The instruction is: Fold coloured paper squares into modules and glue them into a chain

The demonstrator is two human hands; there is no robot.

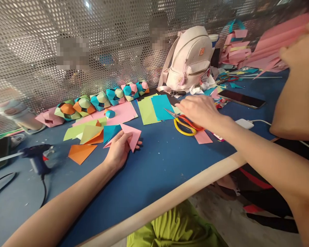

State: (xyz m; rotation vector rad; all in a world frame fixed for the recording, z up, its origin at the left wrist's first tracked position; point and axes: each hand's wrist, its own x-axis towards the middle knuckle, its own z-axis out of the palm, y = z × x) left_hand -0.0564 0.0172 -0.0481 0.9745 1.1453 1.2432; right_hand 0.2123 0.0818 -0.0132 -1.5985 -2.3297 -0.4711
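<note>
My left hand [118, 149] pinches a folded pink paper piece [133, 135] between thumb and fingers, above the blue table. Right beside that hand, a blue folded paper [111, 133] lies on the loose pile, and an orange paper square [81, 153] is to its left. My right hand [199, 108] reaches over the scissors [185, 128] with yellow and red handles. Its fingers are bent and drawn together, pointing down at the papers; their tips are partly hidden. A stack of blue paper sheets [162, 107] and green sheets [148, 113] lies just left of it.
A row of folded paper balls [100, 101] stands along the perforated metal screen. A glue gun [37, 156] with a cord lies at left, a bottle [20, 115] behind it. A white backpack [192, 61] and phone [242, 98] are at right, near another person's arm [293, 89].
</note>
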